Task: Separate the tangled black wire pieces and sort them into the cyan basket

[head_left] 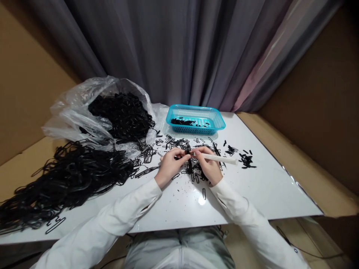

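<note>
My left hand (169, 165) is closed, pinching a small black rubber piece (187, 152) between thumb and fingers. A thin grey tip pokes out to the left of this hand; what it belongs to is hidden. My right hand (211, 169) grips a slim white-handled tool (223, 159), its handle slanting out to the right and its working end close to the black piece. The two hands almost meet above the table. Beneath and around them lie many black rubber loops (203, 193), strips and tiny crumbs.
A blue plastic basket (220, 124) with some black pieces stands behind the hands. To the left are an open clear plastic bag (70, 112) of black rubber loops and a long heap of loops (75, 175). Small black pieces (246, 160) lie right on the white table (269, 186).
</note>
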Motion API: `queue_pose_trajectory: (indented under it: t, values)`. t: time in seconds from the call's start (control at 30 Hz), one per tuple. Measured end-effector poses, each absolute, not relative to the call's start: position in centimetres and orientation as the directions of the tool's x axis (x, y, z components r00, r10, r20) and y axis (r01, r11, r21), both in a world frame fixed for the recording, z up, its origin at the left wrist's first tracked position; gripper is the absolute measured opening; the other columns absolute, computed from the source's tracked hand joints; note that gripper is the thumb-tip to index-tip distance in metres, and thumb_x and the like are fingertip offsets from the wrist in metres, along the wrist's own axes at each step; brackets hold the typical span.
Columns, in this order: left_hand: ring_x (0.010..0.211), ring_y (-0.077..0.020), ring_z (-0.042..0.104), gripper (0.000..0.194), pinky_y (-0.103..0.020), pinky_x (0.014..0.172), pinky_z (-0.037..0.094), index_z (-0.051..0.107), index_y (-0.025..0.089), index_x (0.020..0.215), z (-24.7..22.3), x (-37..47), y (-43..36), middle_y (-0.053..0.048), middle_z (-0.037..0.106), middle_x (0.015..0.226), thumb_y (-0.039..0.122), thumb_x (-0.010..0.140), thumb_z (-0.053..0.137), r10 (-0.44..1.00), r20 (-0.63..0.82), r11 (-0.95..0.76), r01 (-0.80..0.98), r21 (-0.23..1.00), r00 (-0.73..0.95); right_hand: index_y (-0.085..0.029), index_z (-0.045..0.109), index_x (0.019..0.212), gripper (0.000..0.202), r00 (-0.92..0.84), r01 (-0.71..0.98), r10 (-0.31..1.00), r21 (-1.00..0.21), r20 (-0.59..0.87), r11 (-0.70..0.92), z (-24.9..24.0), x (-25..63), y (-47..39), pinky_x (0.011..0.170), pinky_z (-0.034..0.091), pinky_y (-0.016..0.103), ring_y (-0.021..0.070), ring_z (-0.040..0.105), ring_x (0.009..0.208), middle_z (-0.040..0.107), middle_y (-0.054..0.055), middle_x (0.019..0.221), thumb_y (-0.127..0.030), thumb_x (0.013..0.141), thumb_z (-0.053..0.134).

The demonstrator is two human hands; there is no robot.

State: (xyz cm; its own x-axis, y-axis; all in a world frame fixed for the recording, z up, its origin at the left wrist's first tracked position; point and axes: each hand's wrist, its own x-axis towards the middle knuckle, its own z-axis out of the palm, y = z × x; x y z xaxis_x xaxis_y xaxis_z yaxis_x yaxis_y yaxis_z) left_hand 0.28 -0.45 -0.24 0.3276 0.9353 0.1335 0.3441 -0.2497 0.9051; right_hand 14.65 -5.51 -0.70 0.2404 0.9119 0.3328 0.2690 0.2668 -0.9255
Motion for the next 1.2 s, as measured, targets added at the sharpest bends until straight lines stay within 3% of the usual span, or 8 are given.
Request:
queue_pose_trajectory:
  t: [0.7,0.93,1.2]
  values:
    - [0.074,-0.0177,0.056,0.020,-0.032,0.073,0.042,0.063,0.018,0.067,-0.7,0.2,-0.4,-0.001,0.058,0.075,0.037,0.073,0.068,0.944,0.109,-0.176,0.196,0.965,0.312,-0.023,0.066,0.086,0.020,0.213,0.290,0.894,-0.900,0.393,0.327,-0.3,14.7,-5.7,0.082,0.050,0.033,0.0188,0.065,0.087,0.069,0.003,0.088,-0.036,0.089,0.052]
    - [0.074,-0.0168,0.052,0.016,-0.031,0.074,0.040,0.059,0.018,0.065,-0.6,0.2,-0.4,0.000,0.054,0.076,0.031,0.072,0.067,0.937,0.156,-0.219,0.179,0.959,0.312,-0.022,0.064,0.090,0.016,0.216,0.318,0.896,-0.896,0.388,0.311,-0.8,14.3,-5.8,0.079,0.050,0.033,0.0189,0.065,0.086,0.068,0.003,0.089,-0.032,0.089,0.051]
    - [0.086,-0.0203,0.057,0.010,-0.035,0.084,0.042,0.065,0.020,0.073,0.6,0.5,-1.5,-0.003,0.063,0.087,0.029,0.074,0.067,0.918,0.194,-0.261,0.159,0.952,0.345,-0.020,0.061,0.083,0.016,0.253,0.337,0.877,-0.887,0.409,0.316,-1.2,14.4,-5.7,0.074,0.049,0.033,0.0166,0.062,0.076,0.065,0.001,0.078,-0.033,0.089,0.054]
